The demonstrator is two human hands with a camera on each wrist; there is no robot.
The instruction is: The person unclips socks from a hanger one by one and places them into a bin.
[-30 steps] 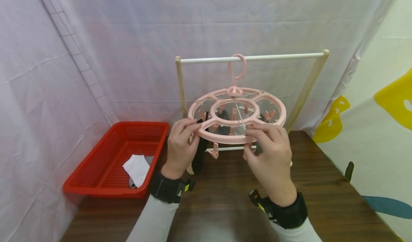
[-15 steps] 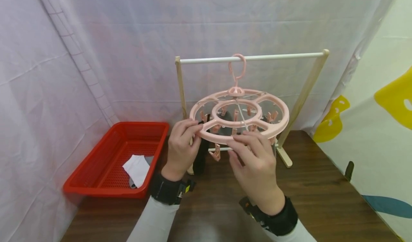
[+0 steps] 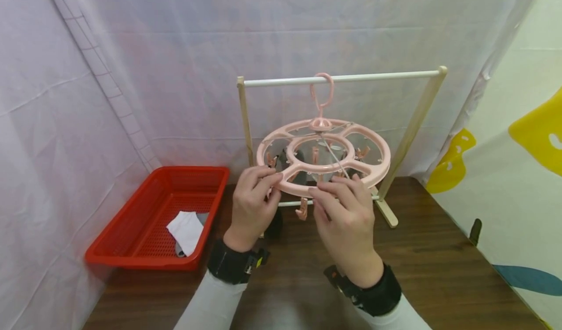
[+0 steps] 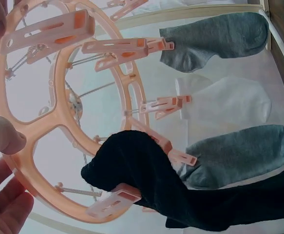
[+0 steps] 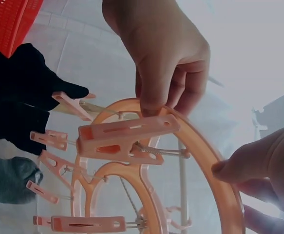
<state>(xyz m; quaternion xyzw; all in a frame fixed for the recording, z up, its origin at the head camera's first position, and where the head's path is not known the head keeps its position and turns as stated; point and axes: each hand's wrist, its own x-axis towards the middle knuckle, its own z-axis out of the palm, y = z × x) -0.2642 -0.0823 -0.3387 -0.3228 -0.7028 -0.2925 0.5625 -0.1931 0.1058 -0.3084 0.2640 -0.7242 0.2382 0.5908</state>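
Observation:
A pink round clip hanger (image 3: pixel 299 191) hangs by its hook from a white rod. My left hand (image 3: pixel 254 203) pinches its outer ring at the front left, thumb and fingers on opposite faces in the left wrist view. Further right along the front, my right hand (image 3: pixel 347 217) pinches the same ring between thumb and fingers. Pink clips (image 5: pixel 127 139) dangle below the ring. In the left wrist view they hold a grey sock (image 4: pixel 215 41), a white sock (image 4: pixel 229 97), another grey sock (image 4: pixel 244 153) and a black sock (image 4: pixel 142 165). In front, one clip (image 3: pixel 302 209) hangs between the hands.
The rod belongs to a rack with wooden posts (image 3: pixel 417 125) on a dark wood table (image 3: pixel 421 261). Left of it sits a red basket (image 3: pixel 127 217) holding a white cloth piece (image 3: pixel 186 230) and something grey. White curtain walls stand behind and to the left.
My right hand has moved left along the ring, then stayed near there. My left hand has shifted slightly right, and the hanger has turned a little, its front clip now further right.

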